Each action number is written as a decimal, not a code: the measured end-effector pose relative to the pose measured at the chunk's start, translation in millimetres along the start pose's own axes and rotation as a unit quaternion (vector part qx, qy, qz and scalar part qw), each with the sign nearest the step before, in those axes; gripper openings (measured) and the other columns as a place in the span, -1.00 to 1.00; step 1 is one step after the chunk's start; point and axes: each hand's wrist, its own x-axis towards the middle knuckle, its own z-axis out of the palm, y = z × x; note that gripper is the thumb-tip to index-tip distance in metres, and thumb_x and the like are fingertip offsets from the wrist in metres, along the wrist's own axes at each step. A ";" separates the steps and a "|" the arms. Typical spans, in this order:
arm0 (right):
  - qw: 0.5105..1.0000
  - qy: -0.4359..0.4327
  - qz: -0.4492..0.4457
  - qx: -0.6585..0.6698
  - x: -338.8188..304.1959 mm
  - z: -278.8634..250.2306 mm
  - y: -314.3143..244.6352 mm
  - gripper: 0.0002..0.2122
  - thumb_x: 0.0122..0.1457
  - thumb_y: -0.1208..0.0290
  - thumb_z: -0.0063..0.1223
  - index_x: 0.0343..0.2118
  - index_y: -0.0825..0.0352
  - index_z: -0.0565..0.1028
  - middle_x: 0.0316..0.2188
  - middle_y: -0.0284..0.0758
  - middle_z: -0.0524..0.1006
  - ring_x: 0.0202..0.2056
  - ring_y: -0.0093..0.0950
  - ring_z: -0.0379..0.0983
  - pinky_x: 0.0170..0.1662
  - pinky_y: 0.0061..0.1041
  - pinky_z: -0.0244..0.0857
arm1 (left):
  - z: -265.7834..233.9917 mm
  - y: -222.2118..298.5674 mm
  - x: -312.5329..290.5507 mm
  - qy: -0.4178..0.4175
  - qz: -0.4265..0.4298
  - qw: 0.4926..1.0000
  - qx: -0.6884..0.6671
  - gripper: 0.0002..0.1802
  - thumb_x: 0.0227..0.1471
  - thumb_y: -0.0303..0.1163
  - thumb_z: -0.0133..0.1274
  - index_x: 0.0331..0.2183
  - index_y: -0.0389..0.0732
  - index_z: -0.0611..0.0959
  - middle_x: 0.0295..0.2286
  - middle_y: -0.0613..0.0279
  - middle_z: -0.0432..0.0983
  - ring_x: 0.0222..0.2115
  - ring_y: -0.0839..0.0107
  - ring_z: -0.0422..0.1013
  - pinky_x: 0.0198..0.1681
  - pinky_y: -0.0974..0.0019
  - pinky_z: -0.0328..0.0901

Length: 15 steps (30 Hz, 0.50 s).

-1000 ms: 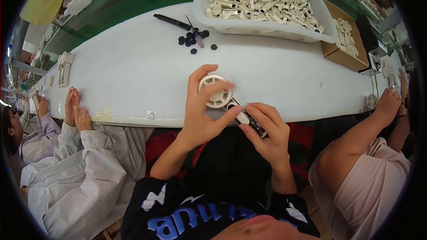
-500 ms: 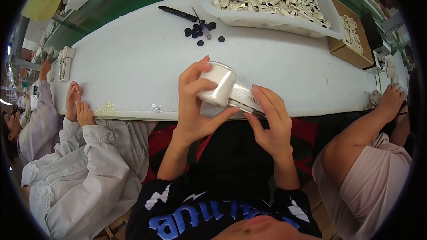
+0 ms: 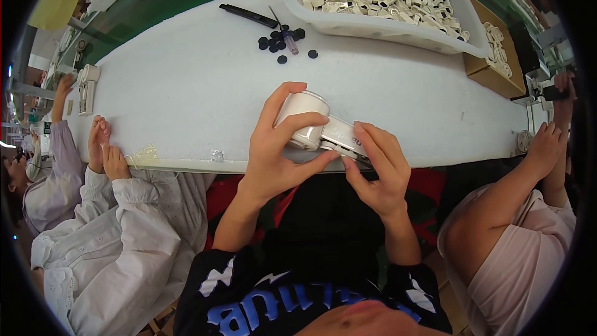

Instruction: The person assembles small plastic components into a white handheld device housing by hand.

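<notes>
Between my hands, just above the table's near edge, is a glossy white device (image 3: 313,104) with a round drum-shaped head and a flat rectangular handle. My left hand (image 3: 272,149) is closed around the drum, its fingers spread over the top and side and its thumb by the joint. Gripping the handle end is my right hand (image 3: 384,180), fingers on the upper face and thumb underneath. A dark slot shows along the handle's lower edge. Beyond the device lie several small black discs (image 3: 282,60), a small screwdriver (image 3: 290,43) and a black utility knife (image 3: 249,15).
At the far right stands a translucent bin (image 3: 385,27) full of small white parts, beside a cardboard box (image 3: 497,81) holding more. Co-workers sit on both sides, one's hands (image 3: 109,152) resting at the edge on the left. Another white device (image 3: 87,90) stands far left.
My left index finger has come down across the drum toward the handle joint. The device has tilted slightly, and my right hand keeps its grip. The co-worker's arm at right has shifted.
</notes>
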 end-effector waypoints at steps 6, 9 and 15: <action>0.999 0.005 0.025 0.019 0.1 -0.4 0.7 -0.54 -0.11 0.61 0.30 -0.05 0.47 0.52 -0.09 -0.10 0.55 -0.14 -0.21 0.50 -0.10 -0.38 0.40 | 1.3 11.4 8.1 0.003 -0.056 0.998 -0.032 -0.48 -0.36 -0.42 0.44 -0.22 -0.13 0.64 0.08 -0.07 0.25 0.00 0.05 0.38 -0.02 0.17 0.34; 0.996 -0.006 0.072 0.049 3.1 -5.0 -4.5 -0.55 -0.09 0.60 0.31 -0.05 0.46 0.53 -0.10 -0.09 0.55 -0.13 -0.22 0.51 -0.09 -0.40 0.40 | -1.8 9.7 5.7 -0.014 -0.056 0.998 -0.020 -0.46 -0.36 -0.49 0.43 -0.21 -0.15 0.62 0.11 -0.02 0.20 0.02 0.14 0.36 -0.02 0.22 0.36; 0.955 -0.060 0.238 0.168 7.4 -13.4 -10.6 -0.56 -0.03 0.60 0.31 -0.01 0.45 0.53 -0.05 -0.15 0.55 -0.07 -0.46 0.48 -0.01 -0.54 0.34 | -3.2 14.8 7.3 -0.036 -0.121 0.991 -0.051 -0.47 -0.36 -0.54 0.41 -0.23 -0.16 0.60 0.12 0.06 0.17 0.03 0.23 0.34 -0.02 0.25 0.35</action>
